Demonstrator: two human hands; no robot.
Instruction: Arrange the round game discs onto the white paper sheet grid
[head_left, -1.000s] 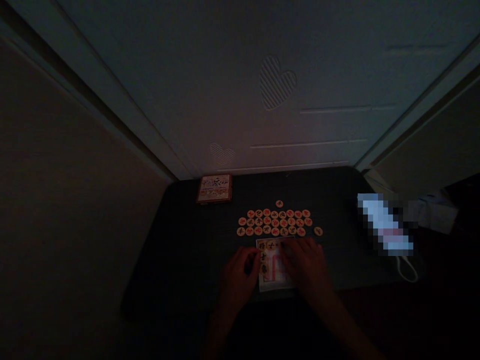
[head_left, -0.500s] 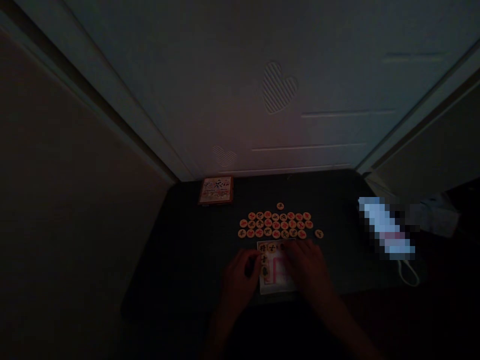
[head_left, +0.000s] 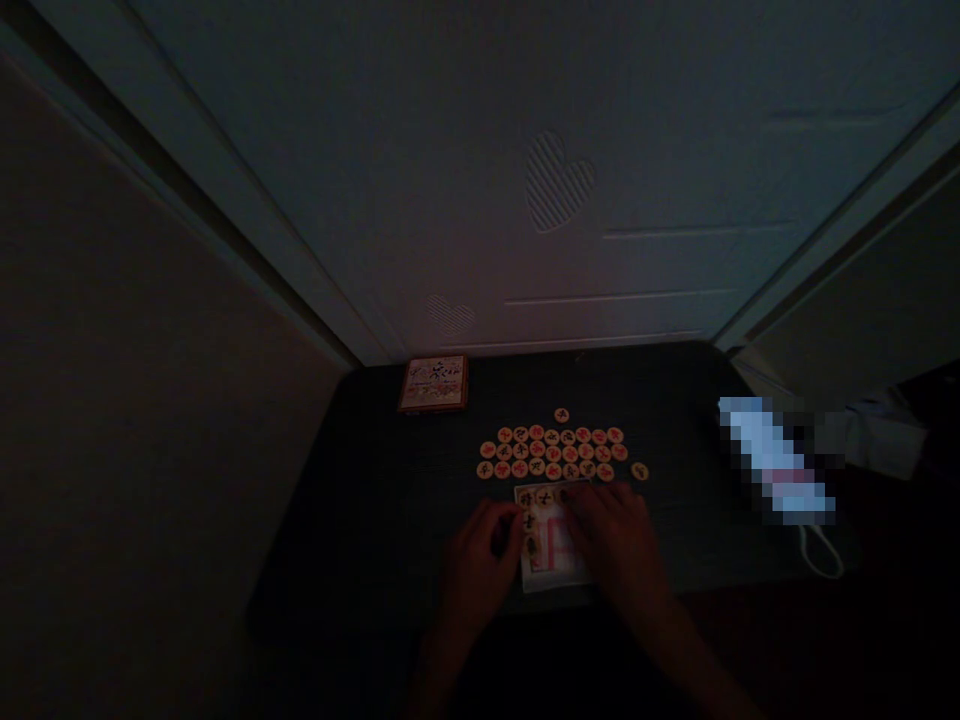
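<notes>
1. Curling inward, left hand [head_left: 487, 545]: thumb and index finger brought close together at the left edge of the tray, a narrow gap within the curl; whether a piece is pinched there cannot be told
2. Right hand [head_left: 615, 530]: palm down, fingers stretched over the right part of the tray, fingertips at its far edge; whether they grip anything cannot be told, the undersides being hidden
3. Tray [head_left: 551, 586], shallow, pale-rimmed: between the two hands, its right side partly covered by the right hand; a sheet with pink lines [head_left: 553, 542] visible inside
4. Tray pieces [head_left: 545, 497], round, with dark characters: five visible, three along the far edge and two more down the side beside the left fingertips; the third of the far row lies just at the right fingertips
5. Loose pieces [head_left: 553, 453], round, marked in red or black: three close rows beyond both hands, flat on the table
6. Single piece [head_left: 640, 471]: apart from the rows, just beyond the right hand
7. Another piece [head_left: 561, 415]: alone, farther from the hands than the rows
8. Box [head_left: 433, 384], flat, printed with characters: well beyond the left hand
9. Bright object [head_left: 776, 460], pixelated, with a white loop [head_left: 821, 552]: well to the right of the right hand
10. Table [head_left: 367, 500], dark: beneath both hands, its far edge near a pale panel [head_left: 450, 190] with raised hearts
</notes>
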